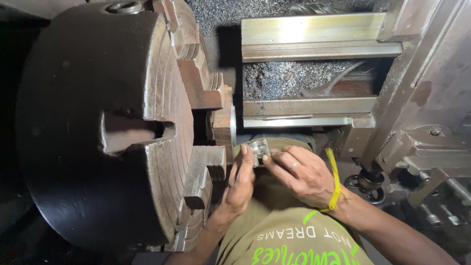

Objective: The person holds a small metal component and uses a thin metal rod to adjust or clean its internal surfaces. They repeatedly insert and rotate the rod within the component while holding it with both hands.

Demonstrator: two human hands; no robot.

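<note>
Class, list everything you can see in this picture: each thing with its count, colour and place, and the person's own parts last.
Lathe chuck: one, dark brown, left half.
Chuck jaws: three visible, stepped, rusty brown, on the chuck face.
Bed rails: two, pale metal, upper right.
Metal chips: many, grey, between the rails.
Tool carriage: one, grey, right edge.
Small metal part: one, silvery, centre, in both hands.
Wrist thread: one, yellow, on the right wrist.
Shirt: one, olive with green print, bottom centre.
Left hand: grip on the part.
Right hand: grip on the part.
</note>
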